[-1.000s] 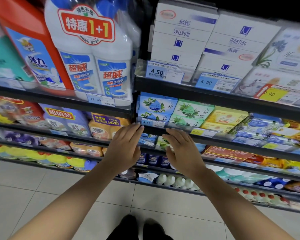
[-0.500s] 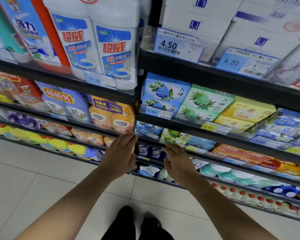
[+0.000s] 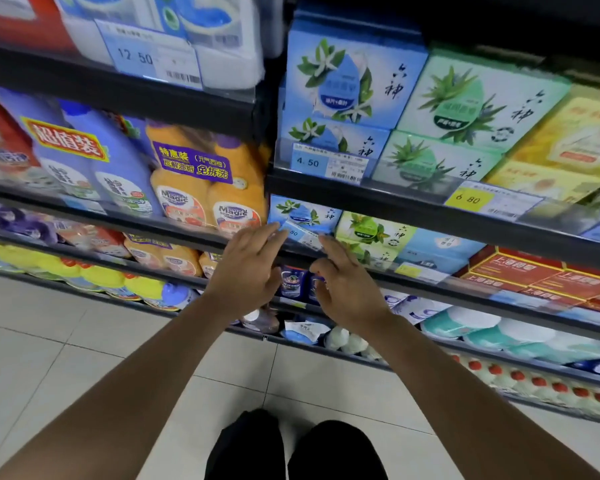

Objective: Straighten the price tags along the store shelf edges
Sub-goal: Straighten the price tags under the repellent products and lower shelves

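Seen from a head-worn camera looking down at store shelves, two bare forearms reach forward toward a lower shelf edge.

On the left, orange detergent bottles [image 3: 205, 188] stand on the shelf up and to the left of the left fingers. The left hand [image 3: 246, 268] is held flat, palm down, its fingers [image 3: 269, 237] straight and close together, holding nothing. Their tips touch, or all but touch, the left end of a small blue price tag [image 3: 300, 234].

This tag sits tilted on the shelf edge [image 3: 413, 275], its left end higher than its right, between the two sets of fingers. It appears to be the one in need of straightening.

To the right, the right hand [image 3: 347, 289] hovers with its fingers [image 3: 329, 249] spread and slightly bent, gripping nothing; the forefinger tip lies just beside the tag's right end. Whether it touches cannot be told.

Above the fingers, a 4.50 tag [image 3: 328, 164] and a yellow 6.80 tag [image 3: 468, 199] sit level on the next shelf up.

To do this step well, the person should probably steady one end with the left fingers, press the other end with the right, and ease the tag parallel to the rail gently, since thin card creases easily.
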Action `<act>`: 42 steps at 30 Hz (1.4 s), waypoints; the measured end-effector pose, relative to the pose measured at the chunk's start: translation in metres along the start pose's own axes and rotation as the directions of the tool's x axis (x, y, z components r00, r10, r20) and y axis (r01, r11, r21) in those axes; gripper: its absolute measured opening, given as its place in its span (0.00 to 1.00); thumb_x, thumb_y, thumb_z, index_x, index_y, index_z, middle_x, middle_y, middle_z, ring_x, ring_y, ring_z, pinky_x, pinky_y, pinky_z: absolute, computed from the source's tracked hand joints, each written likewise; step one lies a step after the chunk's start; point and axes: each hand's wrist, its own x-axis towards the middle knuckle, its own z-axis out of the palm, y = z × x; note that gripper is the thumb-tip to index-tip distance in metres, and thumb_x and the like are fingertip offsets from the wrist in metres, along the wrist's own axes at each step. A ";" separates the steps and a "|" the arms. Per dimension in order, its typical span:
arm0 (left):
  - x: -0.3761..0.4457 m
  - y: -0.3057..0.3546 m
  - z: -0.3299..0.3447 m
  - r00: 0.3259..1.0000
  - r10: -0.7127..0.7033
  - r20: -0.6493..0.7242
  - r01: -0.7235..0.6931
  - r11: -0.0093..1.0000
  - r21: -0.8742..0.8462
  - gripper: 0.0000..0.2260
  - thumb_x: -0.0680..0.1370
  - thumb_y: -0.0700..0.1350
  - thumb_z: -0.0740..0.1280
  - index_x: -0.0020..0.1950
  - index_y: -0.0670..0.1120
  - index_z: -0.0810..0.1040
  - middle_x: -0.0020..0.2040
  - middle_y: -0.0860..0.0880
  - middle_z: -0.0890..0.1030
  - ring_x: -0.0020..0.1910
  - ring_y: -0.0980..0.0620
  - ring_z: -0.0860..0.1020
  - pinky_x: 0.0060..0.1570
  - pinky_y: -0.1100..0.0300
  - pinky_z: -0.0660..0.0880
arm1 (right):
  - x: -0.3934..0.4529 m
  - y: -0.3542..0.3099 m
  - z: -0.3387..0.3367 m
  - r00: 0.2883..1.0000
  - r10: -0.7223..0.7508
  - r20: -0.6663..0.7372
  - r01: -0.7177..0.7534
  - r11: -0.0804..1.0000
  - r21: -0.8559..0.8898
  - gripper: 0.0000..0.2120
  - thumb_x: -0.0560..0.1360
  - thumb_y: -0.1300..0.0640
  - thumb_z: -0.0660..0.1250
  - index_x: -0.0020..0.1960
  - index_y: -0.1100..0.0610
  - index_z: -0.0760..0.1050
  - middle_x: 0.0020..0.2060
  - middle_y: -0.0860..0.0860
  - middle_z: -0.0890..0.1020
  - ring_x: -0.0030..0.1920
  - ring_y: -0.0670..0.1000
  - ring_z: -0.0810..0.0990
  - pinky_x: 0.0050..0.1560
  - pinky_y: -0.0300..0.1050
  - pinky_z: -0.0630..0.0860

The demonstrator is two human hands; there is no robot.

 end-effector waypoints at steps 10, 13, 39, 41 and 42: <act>0.009 -0.005 0.000 0.996 0.022 -0.088 -0.014 0.996 0.087 0.21 0.73 0.44 0.63 0.65 0.39 0.74 0.60 0.40 0.75 0.58 0.40 0.72 0.60 0.48 0.64 | 0.006 -0.004 0.006 1.000 -0.011 0.005 0.011 1.000 -0.012 0.12 0.66 0.64 0.70 0.49 0.61 0.79 0.64 0.61 0.72 0.66 0.62 0.69 0.66 0.57 0.66; 0.004 -0.006 0.003 0.992 0.043 -0.121 -0.032 0.995 0.095 0.19 0.73 0.41 0.64 0.63 0.38 0.75 0.59 0.39 0.76 0.59 0.40 0.72 0.62 0.48 0.64 | 0.007 -0.005 0.006 1.000 -0.014 0.008 0.014 1.000 -0.013 0.12 0.65 0.64 0.71 0.48 0.61 0.79 0.64 0.61 0.73 0.65 0.62 0.70 0.65 0.58 0.68; 0.006 0.077 -0.004 0.992 0.074 0.106 -0.075 0.997 0.005 0.23 0.71 0.45 0.64 0.65 0.38 0.74 0.61 0.41 0.76 0.58 0.41 0.73 0.61 0.46 0.70 | -0.095 0.060 -0.071 0.872 0.485 0.074 -0.471 0.869 -0.152 0.24 0.70 0.60 0.66 0.65 0.64 0.70 0.62 0.63 0.74 0.63 0.64 0.72 0.65 0.59 0.67; 0.013 0.096 0.001 0.989 0.115 0.098 -0.113 0.993 -0.027 0.23 0.71 0.44 0.66 0.65 0.38 0.74 0.62 0.41 0.76 0.59 0.41 0.73 0.61 0.45 0.70 | -0.103 0.068 -0.079 0.853 0.516 0.074 -0.497 0.848 -0.187 0.26 0.71 0.61 0.68 0.67 0.64 0.68 0.65 0.62 0.72 0.66 0.64 0.69 0.67 0.56 0.62; 0.016 0.105 0.004 0.986 0.139 0.093 -0.136 0.990 -0.037 0.23 0.72 0.45 0.63 0.65 0.38 0.74 0.62 0.41 0.76 0.60 0.42 0.73 0.62 0.45 0.70 | -0.106 0.071 -0.083 0.854 0.515 0.079 -0.493 0.847 -0.198 0.27 0.72 0.60 0.68 0.69 0.64 0.66 0.67 0.62 0.70 0.68 0.63 0.67 0.68 0.54 0.59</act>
